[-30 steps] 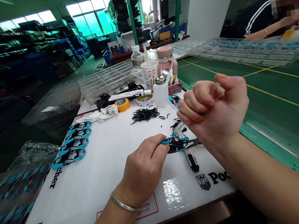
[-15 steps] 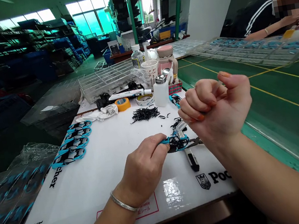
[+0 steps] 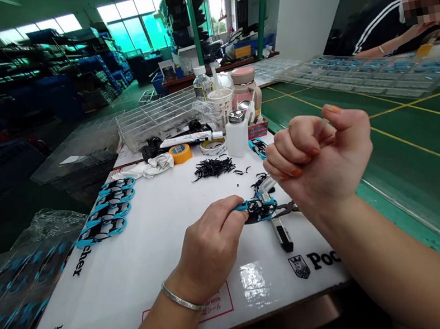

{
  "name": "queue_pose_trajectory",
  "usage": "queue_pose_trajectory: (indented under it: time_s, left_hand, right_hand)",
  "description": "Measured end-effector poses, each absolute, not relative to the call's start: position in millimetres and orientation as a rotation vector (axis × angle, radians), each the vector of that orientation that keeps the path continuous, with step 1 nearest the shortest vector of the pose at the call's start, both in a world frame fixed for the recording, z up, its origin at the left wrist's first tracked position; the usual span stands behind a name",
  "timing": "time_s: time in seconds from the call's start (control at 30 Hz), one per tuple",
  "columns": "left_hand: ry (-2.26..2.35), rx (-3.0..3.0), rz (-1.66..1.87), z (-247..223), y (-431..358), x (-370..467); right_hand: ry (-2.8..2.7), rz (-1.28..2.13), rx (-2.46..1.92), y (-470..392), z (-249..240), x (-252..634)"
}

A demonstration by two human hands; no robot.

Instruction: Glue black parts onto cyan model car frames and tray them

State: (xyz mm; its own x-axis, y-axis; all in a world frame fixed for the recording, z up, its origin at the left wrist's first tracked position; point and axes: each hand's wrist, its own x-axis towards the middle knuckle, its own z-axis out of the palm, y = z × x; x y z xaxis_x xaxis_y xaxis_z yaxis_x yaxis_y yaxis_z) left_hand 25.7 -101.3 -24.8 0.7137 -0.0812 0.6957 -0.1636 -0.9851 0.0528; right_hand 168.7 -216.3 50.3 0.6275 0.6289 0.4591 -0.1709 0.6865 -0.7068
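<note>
My left hand (image 3: 212, 245) pinches the left end of a blue-and-black plastic model part (image 3: 261, 209) above the white board. My right hand (image 3: 319, 158) is raised to the right of it, fingers curled around a translucent plastic tube (image 3: 267, 184). The tube's lower end slants down to the part's upper edge; whether it touches I cannot tell. Most of the tube is hidden by my fingers. Beneath the part lie pliers (image 3: 286, 209), partly covered by my right wrist, and a white-and-black cutter-like tool (image 3: 282, 234). Small black strips (image 3: 256, 182) lie just behind.
Several similar blue-and-black parts (image 3: 112, 209) line the board's left side. A pile of black strips (image 3: 214, 167), orange tape (image 3: 180, 153) and a white dispenser bottle (image 3: 237, 134) stand farther back. Clear divided trays (image 3: 160, 115) lie behind. A co-worker (image 3: 387, 27) sits at the far right.
The held part and my left hand have shifted very slightly left. My right hand has moved a touch to the right. The co-worker's hands have moved.
</note>
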Motion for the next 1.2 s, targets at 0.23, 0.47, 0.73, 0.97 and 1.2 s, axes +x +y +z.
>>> queue_pose_trajectory:
  time_s: [0.23,0.47,0.73,0.97,1.2]
  left_hand:
    - [-0.192,2.806,1.143,-23,-102,26]
    - [-0.183,2.8,1.13,-26,-100,26]
    - [-0.205,2.799,1.111,-25,-101,26]
    - [-0.173,2.752,1.128,-25,-98,25]
    - [0.24,2.209,0.975,-21,-76,24]
  right_hand:
    - [-0.783,0.502,-0.666,-217,50,169]
    - [-0.78,0.503,-0.653,-217,50,170]
    - [-0.85,0.532,-0.657,-214,49,167]
    - [-0.864,0.358,-0.748,-226,55,191]
    - [-0.527,-0.419,-0.828,-249,57,242]
